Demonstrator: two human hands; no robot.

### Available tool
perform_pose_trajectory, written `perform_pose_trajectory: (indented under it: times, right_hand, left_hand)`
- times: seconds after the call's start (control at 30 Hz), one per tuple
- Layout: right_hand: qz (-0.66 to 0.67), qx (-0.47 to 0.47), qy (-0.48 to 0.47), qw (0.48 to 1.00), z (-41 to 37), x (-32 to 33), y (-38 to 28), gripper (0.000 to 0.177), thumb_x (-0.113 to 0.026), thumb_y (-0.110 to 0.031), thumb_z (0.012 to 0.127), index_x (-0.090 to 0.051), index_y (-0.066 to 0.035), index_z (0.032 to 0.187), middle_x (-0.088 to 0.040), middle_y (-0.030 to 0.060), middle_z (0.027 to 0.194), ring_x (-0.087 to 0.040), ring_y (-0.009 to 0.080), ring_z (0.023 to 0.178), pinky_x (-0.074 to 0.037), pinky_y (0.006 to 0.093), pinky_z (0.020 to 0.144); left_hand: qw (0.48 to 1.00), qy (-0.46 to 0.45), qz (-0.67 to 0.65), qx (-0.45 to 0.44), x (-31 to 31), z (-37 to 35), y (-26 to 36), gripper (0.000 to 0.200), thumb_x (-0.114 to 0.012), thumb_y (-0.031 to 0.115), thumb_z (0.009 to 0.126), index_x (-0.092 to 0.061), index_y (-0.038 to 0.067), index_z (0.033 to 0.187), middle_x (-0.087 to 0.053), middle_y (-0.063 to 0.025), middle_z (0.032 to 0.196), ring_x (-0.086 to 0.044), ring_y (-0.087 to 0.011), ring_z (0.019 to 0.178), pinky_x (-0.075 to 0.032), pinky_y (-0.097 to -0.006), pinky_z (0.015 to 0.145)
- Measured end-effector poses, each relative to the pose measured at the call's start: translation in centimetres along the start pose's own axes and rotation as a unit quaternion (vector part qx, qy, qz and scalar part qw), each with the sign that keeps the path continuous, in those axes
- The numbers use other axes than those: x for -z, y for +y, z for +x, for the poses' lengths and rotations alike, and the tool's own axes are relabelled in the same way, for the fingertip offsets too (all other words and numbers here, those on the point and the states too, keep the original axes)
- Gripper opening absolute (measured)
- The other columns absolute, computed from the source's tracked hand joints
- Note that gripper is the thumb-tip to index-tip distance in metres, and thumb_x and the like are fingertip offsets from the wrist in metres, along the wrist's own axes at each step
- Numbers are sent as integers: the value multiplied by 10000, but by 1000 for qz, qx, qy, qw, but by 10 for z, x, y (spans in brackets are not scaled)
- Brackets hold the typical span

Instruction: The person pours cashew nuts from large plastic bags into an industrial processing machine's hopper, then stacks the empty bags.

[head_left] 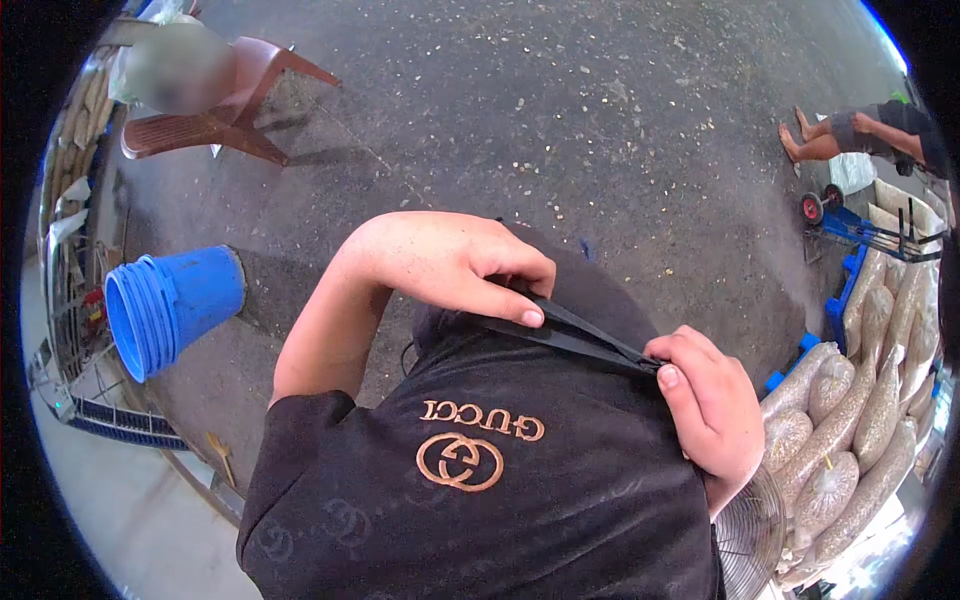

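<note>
A flat black strap [590, 335] is stretched across the front of my black T-shirt [590, 480], above its gold lettering. My left hand [455, 262] has its fingers curled round one end, with the thumb pressed along the strap. At the other end my right hand [712, 405] pinches the strap between thumb and fingers, near the right side of the shirt. Between the two hands the strap looks doubled, with a narrow gap between its layers.
Nested blue buckets [180, 305] lie tipped on the floor at left, below a brown plastic chair [205, 130]. Plump clear bags [840, 440] are piled at right beside a wire fan guard [750, 535]. Beyond them are a hand truck [860, 235] and a person's bare legs [815, 140].
</note>
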State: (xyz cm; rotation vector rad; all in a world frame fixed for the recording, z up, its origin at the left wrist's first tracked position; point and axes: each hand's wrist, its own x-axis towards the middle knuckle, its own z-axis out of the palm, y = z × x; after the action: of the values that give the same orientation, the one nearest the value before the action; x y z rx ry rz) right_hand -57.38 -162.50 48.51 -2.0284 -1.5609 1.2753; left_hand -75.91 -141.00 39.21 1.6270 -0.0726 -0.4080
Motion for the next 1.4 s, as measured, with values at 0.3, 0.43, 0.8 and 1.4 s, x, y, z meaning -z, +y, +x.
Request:
perform_pose_trajectory:
  times: [0.3, 0.43, 0.8, 1.4]
  right_hand:
    - [93, -26, 79, 992, 5, -8, 8, 224, -582, -220, 813, -531, -27, 914, -547, 166, 777, -584, 323, 677, -434, 362, 585]
    - [99, -89, 51, 990, 1, -15, 2, 258, -658, -248, 802, -544, -42, 907, -552, 127, 657, -579, 280, 579, -434, 353, 528]
    - [166, -127, 149, 967, -32, -27, 3, 268, -756, -124, 706, -642, -39, 933, -592, 32, 742, -518, 111, 636, -399, 236, 579]
    - [332, -156, 189, 911, -70, -63, 41, 326, -781, -30, 652, -649, 1, 948, -608, 25, 770, -569, 68, 692, -434, 206, 604]
  left_hand:
    - [998, 7, -64, 23, -6, 12, 7, 283, -614, 242, 880, -532, -3, 995, -571, -110, 838, -558, -186, 753, -444, -332, 655]
    - [996, 20, 11, -87, -8, 13, 9, 379, -693, 254, 808, -548, -16, 1030, -608, -142, 924, -598, -264, 841, -470, -371, 751]
    - [999, 16, 45, 8, -20, 26, 22, 318, -733, 228, 767, -569, 27, 951, -572, -104, 865, -563, -262, 826, -450, -360, 739]
    - [997, -32, 36, -60, 4, 42, 12, 157, -695, 101, 790, -646, 20, 916, -622, -78, 794, -608, -206, 713, -479, -329, 642]
